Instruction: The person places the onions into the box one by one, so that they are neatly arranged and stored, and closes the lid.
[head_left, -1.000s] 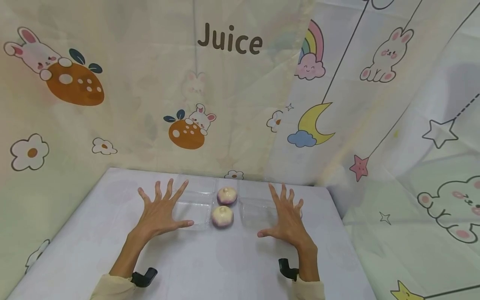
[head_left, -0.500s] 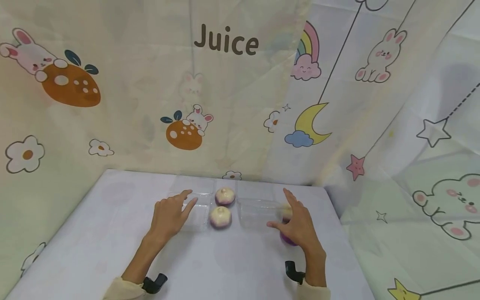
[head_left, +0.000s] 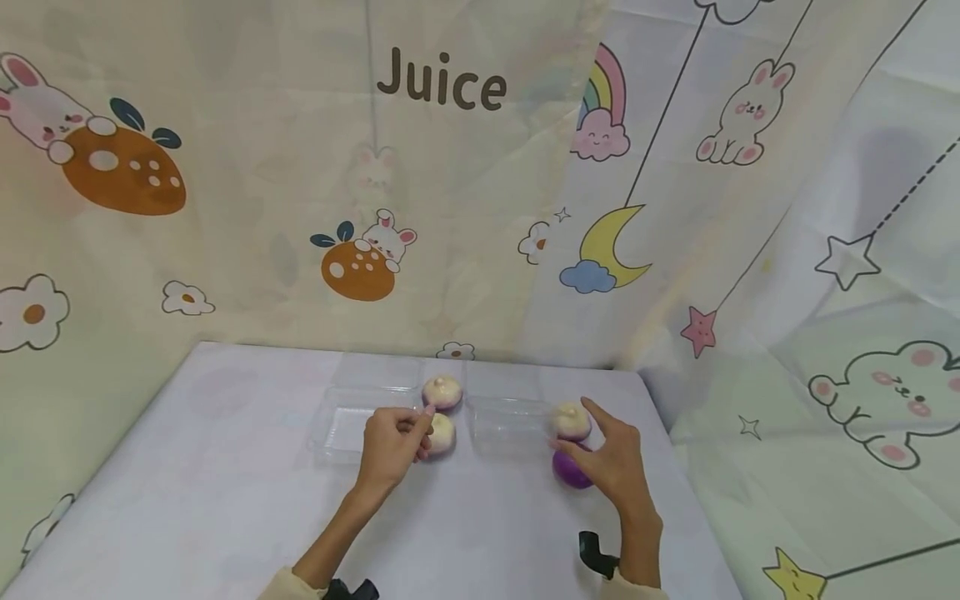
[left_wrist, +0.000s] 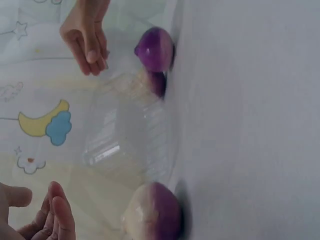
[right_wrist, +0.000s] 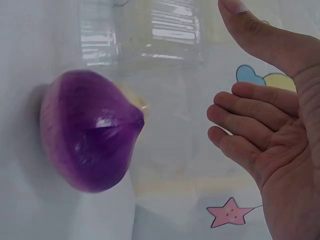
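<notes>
My left hand [head_left: 393, 446] hovers by the nearer of two middle bulbs [head_left: 444, 435], cream on top and purple below, like turnips or onions, partly covering it in the head view. In the left wrist view a gap shows between its bent fingers [left_wrist: 62, 215] and that bulb [left_wrist: 154, 212]. Just behind it sits the other middle bulb [head_left: 442, 392]. My right hand [head_left: 618, 462] is held over a purple bulb [head_left: 570, 468], thumb and fingers spread, nothing between them. A cream-topped bulb [head_left: 572, 421] stands behind the purple one.
Two clear plastic boxes with raised lids stand on the white table [head_left: 247, 467]: the left box [head_left: 348, 425] left of the middle bulbs, the right box [head_left: 510, 427] between them and the right-hand bulbs. A printed cloth [head_left: 450, 208] hangs behind the table's far edge.
The left hand has swung right from over the left box to the near middle bulb, its spread fingers now bent. The right hand has moved slightly right and back, uncovering two bulbs.
</notes>
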